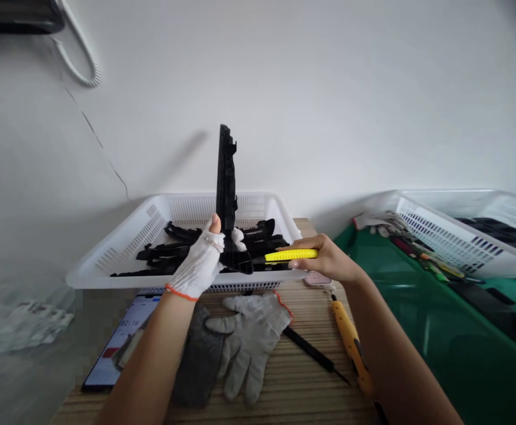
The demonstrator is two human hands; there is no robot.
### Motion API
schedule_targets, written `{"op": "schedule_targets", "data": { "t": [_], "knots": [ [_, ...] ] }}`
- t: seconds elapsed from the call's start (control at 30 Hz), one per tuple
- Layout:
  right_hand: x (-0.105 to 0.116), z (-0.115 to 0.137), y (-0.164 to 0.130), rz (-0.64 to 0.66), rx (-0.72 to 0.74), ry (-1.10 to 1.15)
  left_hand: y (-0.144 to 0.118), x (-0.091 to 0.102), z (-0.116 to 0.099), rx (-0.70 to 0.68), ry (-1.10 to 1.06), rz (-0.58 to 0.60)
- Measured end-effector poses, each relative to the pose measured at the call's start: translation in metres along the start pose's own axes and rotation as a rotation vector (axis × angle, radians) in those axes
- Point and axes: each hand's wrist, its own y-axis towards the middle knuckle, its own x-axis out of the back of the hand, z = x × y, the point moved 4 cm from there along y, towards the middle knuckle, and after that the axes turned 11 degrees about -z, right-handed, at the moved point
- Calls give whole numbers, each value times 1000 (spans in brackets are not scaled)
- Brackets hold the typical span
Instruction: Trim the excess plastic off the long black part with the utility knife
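Gloved left hand (199,264) keeps a closed grip on the foot of a black plastic strip (226,177), its long axis upright above the white basket (107,260). Bare right hand (324,258) pinches a yellow knife (290,255), whose tip seemingly meets the strip's base.

Black plastic part (226,177); white slotted basket (120,248); white glove w/ orange cuff on left hand (198,265); yellow-handled knife (290,255); grey, maybe off-white, loose glove (249,342); green surface (399,307).
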Motion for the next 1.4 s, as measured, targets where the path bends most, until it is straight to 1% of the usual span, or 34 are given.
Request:
{"op": "schedule_targets", "data": {
  "t": [0.1,0.2,0.3,0.37,0.5,0.6,0.67,0.77,0.8,0.87,0.9,1.0,1.07,1.17,1.27,1.3,1.4],
  "knots": [
    [-1,-1,0,-5,-40,-25,2,6,-1,-98,108,26],
    [0,-3,0,-55,-76,-7,5,10,-1,-189,190,62],
    [0,-3,1,-40,-83,18,6,9,-1,-211,224,91],
    [2,-3,1,-64,-92,19,4,8,-1,-226,229,98],
    [2,-2,1,-54,-106,17,3,4,-2,-224,220,90],
    [1,-2,3,-79,-106,33,4,5,0,-201,187,85],
    [1,-3,3,-79,-109,41,6,5,1,-175,145,92],
    [5,-3,2,-115,-113,51,6,4,4,-107,84,121],
    [6,-2,1,-89,-119,56,6,3,4,-73,62,141],
    [6,0,-2,16,-135,53,5,1,4,-16,12,193],
    [7,1,-3,38,-139,43,5,0,4,-1,0,222],
    [10,5,-5,8,-124,31,4,-4,3,19,28,274],
    [8,7,-5,64,-115,41,3,-4,3,-4,72,263],
    [6,8,-5,79,-109,55,1,-4,1,-91,124,215],
    [4,9,-8,158,-128,49,-3,-2,-1,-132,138,184],
    [4,10,-9,166,-126,41,-5,-1,-2,-148,144,167],
    [7,13,-11,135,-119,18,-7,0,-3,-173,164,149]
  ]
}}
